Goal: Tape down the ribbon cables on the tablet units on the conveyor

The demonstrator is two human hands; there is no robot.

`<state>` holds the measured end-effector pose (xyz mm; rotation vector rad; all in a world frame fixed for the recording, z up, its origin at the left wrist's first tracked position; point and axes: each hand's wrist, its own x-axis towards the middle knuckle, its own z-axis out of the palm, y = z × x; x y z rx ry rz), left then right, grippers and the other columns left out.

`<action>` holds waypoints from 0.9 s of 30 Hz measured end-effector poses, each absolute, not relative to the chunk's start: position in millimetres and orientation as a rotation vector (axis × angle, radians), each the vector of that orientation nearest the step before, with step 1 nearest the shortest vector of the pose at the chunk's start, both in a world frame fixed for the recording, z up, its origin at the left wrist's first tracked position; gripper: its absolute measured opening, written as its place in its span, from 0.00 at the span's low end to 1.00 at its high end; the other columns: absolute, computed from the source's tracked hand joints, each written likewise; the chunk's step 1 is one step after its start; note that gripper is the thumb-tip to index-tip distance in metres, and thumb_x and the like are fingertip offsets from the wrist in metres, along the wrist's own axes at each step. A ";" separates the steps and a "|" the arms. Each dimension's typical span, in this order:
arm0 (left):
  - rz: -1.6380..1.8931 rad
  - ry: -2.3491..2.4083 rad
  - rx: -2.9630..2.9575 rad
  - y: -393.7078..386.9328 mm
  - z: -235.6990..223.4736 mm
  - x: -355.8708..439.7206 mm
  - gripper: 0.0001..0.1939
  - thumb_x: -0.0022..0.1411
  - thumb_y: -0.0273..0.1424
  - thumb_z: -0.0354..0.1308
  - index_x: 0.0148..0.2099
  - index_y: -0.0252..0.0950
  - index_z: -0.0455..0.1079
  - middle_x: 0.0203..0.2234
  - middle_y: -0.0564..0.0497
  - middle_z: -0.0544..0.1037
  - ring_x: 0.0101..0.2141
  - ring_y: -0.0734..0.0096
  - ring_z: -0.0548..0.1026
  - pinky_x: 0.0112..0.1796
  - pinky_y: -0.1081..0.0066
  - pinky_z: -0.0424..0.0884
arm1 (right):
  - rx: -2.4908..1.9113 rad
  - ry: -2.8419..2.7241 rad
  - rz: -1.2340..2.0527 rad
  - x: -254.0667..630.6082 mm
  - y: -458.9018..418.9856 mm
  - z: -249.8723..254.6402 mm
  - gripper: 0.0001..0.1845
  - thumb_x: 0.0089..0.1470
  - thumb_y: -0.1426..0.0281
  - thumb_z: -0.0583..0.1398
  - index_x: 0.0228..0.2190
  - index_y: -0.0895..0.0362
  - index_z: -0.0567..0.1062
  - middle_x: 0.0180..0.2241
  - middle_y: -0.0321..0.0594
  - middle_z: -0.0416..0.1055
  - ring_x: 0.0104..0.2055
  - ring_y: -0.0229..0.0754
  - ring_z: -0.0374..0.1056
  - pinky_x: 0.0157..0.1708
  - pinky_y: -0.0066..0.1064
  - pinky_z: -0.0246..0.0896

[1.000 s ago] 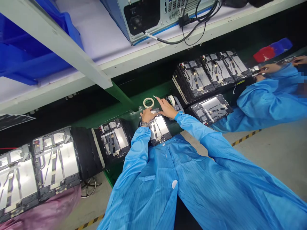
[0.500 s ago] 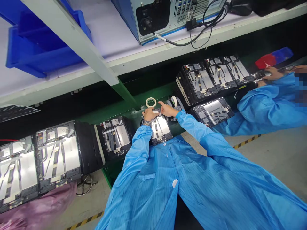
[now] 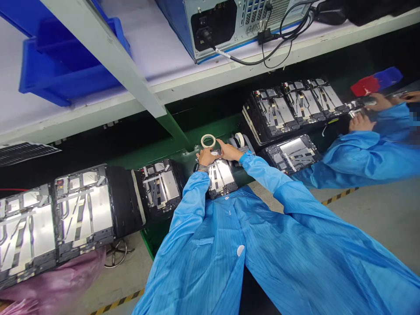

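Observation:
In front of my body lies an opened tablet [image 3: 221,176], its bare silver inside with dark ribbon cables facing up. My left hand [image 3: 206,156] is closed over its upper left edge, the thumb reaching across its face. At the upper right corner is my right hand [image 3: 229,152], index finger stretched out and thumb apart from it. What lies under the fingertips is too small to make out. Just beyond both hands rests a roll of pale tape [image 3: 208,141]. A tape dispenser [image 3: 244,143] with a white roll stands beside my right hand.
Opened tablets are stacked on the left [image 3: 160,186] and right [image 3: 274,111]. Another tablet [image 3: 292,153] lies near a co-worker's sleeve [image 3: 354,153]. Overhead, a shelf [image 3: 210,81] carries blue bins [image 3: 72,83] and a computer case [image 3: 216,30]; its post comes down ahead of me.
My right index finger and thumb have shifted slightly at the tablet's top edge. On the right, a co-worker's hand has come into clearer view. The view has moved a little.

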<state>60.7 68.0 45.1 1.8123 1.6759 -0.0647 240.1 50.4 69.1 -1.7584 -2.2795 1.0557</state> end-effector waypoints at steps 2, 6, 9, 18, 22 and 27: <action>-0.070 1.683 1.806 67.3 47.5 61.7 0.39 0.56 0.58 0.69 0.62 0.41 0.74 0.62 0.37 0.76 0.65 0.41 0.67 0.62 0.50 0.57 | -1.806 -2.306 1.027 237.1 49.8 69.6 0.56 0.58 0.73 0.68 0.75 0.61 0.43 0.42 0.48 0.82 0.45 0.53 0.78 0.45 0.36 0.68; -0.048 1.682 1.805 65.1 50.5 62.5 0.38 0.57 0.58 0.68 0.62 0.42 0.74 0.63 0.38 0.76 0.65 0.42 0.67 0.62 0.50 0.58 | -1.900 -2.293 0.972 230.0 48.9 70.2 0.56 0.58 0.73 0.69 0.75 0.60 0.44 0.45 0.54 0.81 0.48 0.58 0.78 0.50 0.41 0.67; -0.013 1.672 1.810 63.1 51.7 62.0 0.37 0.57 0.57 0.69 0.61 0.41 0.75 0.62 0.37 0.76 0.65 0.41 0.67 0.62 0.48 0.58 | -1.942 -2.203 0.934 228.5 51.5 67.9 0.60 0.53 0.71 0.74 0.74 0.59 0.47 0.48 0.59 0.80 0.50 0.62 0.78 0.53 0.46 0.67; 0.034 1.664 1.787 58.2 59.2 60.1 0.31 0.59 0.50 0.70 0.60 0.41 0.74 0.60 0.38 0.77 0.64 0.41 0.68 0.62 0.49 0.57 | -2.055 -1.698 1.093 268.0 64.9 42.1 0.60 0.46 0.61 0.77 0.71 0.59 0.56 0.46 0.49 0.78 0.49 0.55 0.76 0.53 0.46 0.70; 0.049 1.620 1.845 54.2 58.6 55.7 0.31 0.62 0.53 0.65 0.61 0.42 0.73 0.62 0.39 0.75 0.66 0.41 0.65 0.64 0.48 0.54 | -1.933 -1.587 1.088 269.8 49.9 33.0 0.57 0.56 0.61 0.71 0.74 0.62 0.48 0.37 0.41 0.75 0.40 0.50 0.75 0.49 0.44 0.71; -0.011 1.638 1.935 52.4 53.8 58.0 0.39 0.58 0.57 0.68 0.62 0.39 0.71 0.63 0.34 0.73 0.66 0.36 0.62 0.67 0.41 0.48 | -1.855 -1.681 1.015 259.4 32.3 27.9 0.60 0.53 0.62 0.72 0.75 0.61 0.48 0.39 0.42 0.72 0.41 0.50 0.71 0.49 0.44 0.69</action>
